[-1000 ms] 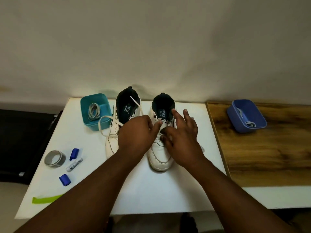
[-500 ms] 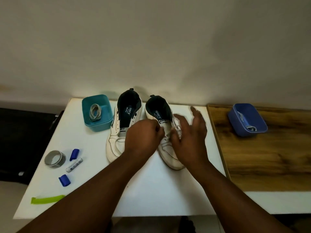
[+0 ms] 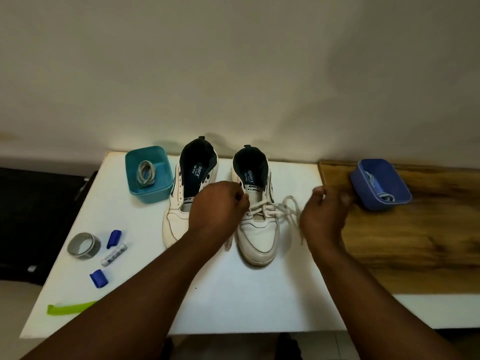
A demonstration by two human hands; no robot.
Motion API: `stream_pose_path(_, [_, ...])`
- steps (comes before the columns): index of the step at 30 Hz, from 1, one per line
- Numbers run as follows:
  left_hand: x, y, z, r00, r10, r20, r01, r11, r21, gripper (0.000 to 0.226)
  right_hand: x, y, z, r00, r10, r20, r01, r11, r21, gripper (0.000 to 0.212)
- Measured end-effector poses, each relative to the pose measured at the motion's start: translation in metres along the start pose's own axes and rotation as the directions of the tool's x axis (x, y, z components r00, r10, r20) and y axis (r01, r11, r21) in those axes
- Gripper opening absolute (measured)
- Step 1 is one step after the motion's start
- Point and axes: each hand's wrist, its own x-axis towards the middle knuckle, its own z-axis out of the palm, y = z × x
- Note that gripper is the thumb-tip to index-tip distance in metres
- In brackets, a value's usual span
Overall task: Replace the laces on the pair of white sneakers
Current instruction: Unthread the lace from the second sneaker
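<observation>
Two white sneakers stand side by side on the white table [image 3: 213, 302], toes toward me. The left sneaker [image 3: 179, 219] shows bare eyelets with no lace. The right sneaker [image 3: 259, 229] has a white lace [image 3: 285, 211] threaded through its lower eyelets only. My left hand [image 3: 220, 206] grips that sneaker's left eyelet edge, fingers curled at the lace. To the right of the shoe, my right hand [image 3: 324, 214] holds the lace, which runs from the eyelets out to it in loose loops; its fingers are blurred.
A teal tub [image 3: 155, 196] with a coiled grey lace [image 3: 145, 174] sits left of the shoes. A blue tub [image 3: 374, 200] holding a lace rests on the wooden board [image 3: 402, 240] at right. Tape roll [image 3: 83, 245], marker [image 3: 113, 254], two blue caps and a green strip [image 3: 70, 307] lie at left.
The right sneaker has turned back to point straight at me. My right hand has swung out to the right, drawing the lace out of the upper eyelets. My left hand stays on the shoe.
</observation>
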Motion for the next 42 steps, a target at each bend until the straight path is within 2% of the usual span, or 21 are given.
stream_pose_path(2, [0.001, 0.0, 0.002, 1.0, 0.013, -0.002, -0.013, 1.0, -0.015, 0.026, -0.014, -0.006, 0.005, 0.929, -0.359, 0.093, 0.359, 0.933, 0.016, 0.014])
stream_pose_path(4, [0.002, -0.002, 0.002, 1.0, 0.019, -0.002, -0.019, 1.0, -0.02, 0.024, -0.028, -0.011, 0.017, 0.77, -0.565, 0.297, 0.613, 0.784, -0.098, 0.021])
stream_pose_path(5, [0.002, -0.003, 0.003, 1.0, 0.022, 0.001, -0.022, 1.0, -0.02, 0.023, -0.034, -0.011, 0.024, 0.714, -0.59, 0.376, 0.679, 0.714, -0.168, 0.019])
stream_pose_path(8, [0.002, -0.005, 0.001, 1.0, 0.013, 0.019, -0.013, 0.999, -0.032, 0.025, -0.036, -0.01, 0.024, 0.71, -0.596, 0.374, 0.687, 0.702, -0.187, 0.011])
stream_pose_path(11, [0.005, -0.007, -0.002, 0.999, -0.036, 0.021, 0.037, 0.999, -0.037, 0.027, -0.012, -0.005, 0.01, 0.852, -0.516, 0.082, 0.52, 0.821, -0.234, 0.019])
stream_pose_path(13, [0.007, -0.009, -0.003, 0.999, -0.047, 0.012, 0.048, 0.998, -0.05, 0.026, 0.014, 0.001, -0.004, 0.986, -0.133, -0.096, 0.124, 0.987, -0.1, 0.026])
stream_pose_path(15, [0.004, -0.008, -0.002, 0.999, -0.032, 0.013, 0.033, 0.998, -0.059, 0.026, 0.022, 0.009, -0.008, 0.979, 0.191, -0.072, -0.191, 0.982, 0.005, 0.02])
stream_pose_path(16, [0.002, -0.008, -0.002, 1.0, -0.025, 0.016, 0.025, 0.998, -0.062, 0.026, 0.017, 0.009, -0.006, 0.984, 0.166, -0.059, -0.167, 0.986, -0.004, 0.014])
stream_pose_path(18, [0.002, -0.006, -0.002, 1.0, -0.015, 0.014, 0.016, 0.998, -0.063, 0.027, -0.002, 0.004, 0.002, 0.988, -0.153, 0.027, 0.154, 0.988, -0.015, 0.021])
stream_pose_path(20, [0.004, -0.004, -0.002, 1.0, -0.009, 0.013, 0.009, 0.999, -0.052, 0.027, -0.021, -0.007, 0.013, 0.84, -0.488, 0.236, 0.518, 0.851, -0.085, 0.032])
stream_pose_path(22, [0.005, -0.006, -0.002, 1.0, -0.006, 0.022, 0.007, 0.999, -0.047, 0.025, -0.034, -0.011, 0.026, 0.701, -0.575, 0.421, 0.691, 0.695, -0.2, 0.025])
stream_pose_path(23, [0.005, -0.008, -0.001, 1.0, -0.006, 0.025, 0.007, 0.998, -0.055, 0.025, -0.036, -0.011, 0.028, 0.689, -0.563, 0.456, 0.701, 0.677, -0.223, 0.019])
stream_pose_path(25, [0.003, -0.009, -0.002, 1.0, -0.018, 0.021, 0.019, 0.997, -0.074, 0.025, -0.035, -0.009, 0.024, 0.721, -0.562, 0.405, 0.671, 0.713, -0.205, 0.012])
stream_pose_path(28, [0.004, -0.005, -0.002, 0.999, -0.03, 0.02, 0.031, 0.998, -0.051, 0.028, -0.019, -0.007, 0.009, 0.831, -0.538, 0.142, 0.556, 0.808, -0.195, 0.011])
stream_pose_path(31, [0.003, -0.003, -0.001, 0.998, -0.051, 0.026, 0.052, 0.998, -0.034, 0.028, 0.014, 0.006, -0.001, 0.997, -0.065, -0.035, 0.065, 0.998, 0.002, 0.012])
stream_pose_path(33, [0.003, -0.005, -0.001, 0.998, -0.056, 0.032, 0.057, 0.998, -0.041, 0.029, 0.027, 0.019, 0.0, 0.974, 0.225, -0.022, -0.22, 0.965, 0.142, 0.013])
stream_pose_path(35, [0.003, -0.006, -0.002, 0.998, -0.06, 0.033, 0.061, 0.997, -0.04, 0.029, 0.029, 0.025, 0.004, 0.963, 0.27, 0.002, -0.267, 0.951, 0.155, 0.013])
stream_pose_path(37, [0.004, -0.006, -0.002, 0.998, -0.06, 0.036, 0.061, 0.997, -0.038, 0.029, 0.018, 0.015, 0.004, 0.987, 0.163, -0.011, -0.16, 0.981, 0.113, 0.015])
stream_pose_path(39, [0.004, -0.006, -0.001, 0.997, -0.061, 0.046, 0.063, 0.997, -0.048, 0.03, 0.005, 0.001, 0.002, 0.985, -0.173, -0.008, 0.173, 0.984, 0.032, 0.026])
stream_pose_path(40, [0.004, -0.006, -0.002, 0.997, -0.06, 0.05, 0.063, 0.996, -0.058, 0.03, -0.003, -0.006, 0.003, 0.931, -0.36, 0.057, 0.362, 0.932, -0.025, 0.032])
stream_pose_path(42, [0.005, -0.008, -0.001, 0.998, -0.04, 0.044, 0.042, 0.997, -0.061, 0.03, -0.02, -0.013, 0.012, 0.788, -0.545, 0.286, 0.587, 0.805, -0.084, 0.03])
